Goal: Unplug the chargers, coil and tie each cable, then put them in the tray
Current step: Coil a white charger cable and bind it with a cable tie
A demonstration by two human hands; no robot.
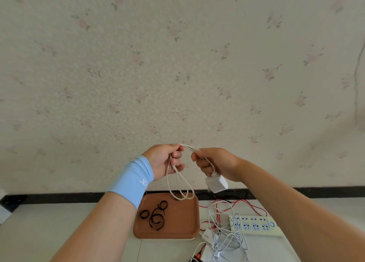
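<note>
Both hands are raised in front of the wall, above the far edge of the tabletop (59, 222), with a cream cable (178, 184) strung between them. The left hand (165, 161) has its fingers closed round several strands of it, and from that fist long loops hang down, their lowest bends dangling over the far edge of the tray (189, 218) (whether they touch it cannot be told). The right hand (216, 163) pinches the same bundle just beside the left, fingers curled tight, and the white charger (216, 183) hangs directly under it at the cable's end, tilted, its prongs pointing down and to the left.

The tabletop is pale and smooth, backed by a dark strip where it meets a wall of cream paper with faded flower sprigs. The brown tray sits at the middle of the table, near its far edge, and holds a scatter of black ties (155, 215), some closed into rings and some open. Just right of the tray lies a tangle of white cables (227, 240) with a red cable (223, 206) threaded through it, and a small white adapter (207, 236) marked 90W lies against the tray's near right corner. A pale power strip (254, 225) rests toward the right edge, its visible sockets bare.

The held cable is thin, matte and off-white, folded into about three even loops.
</note>
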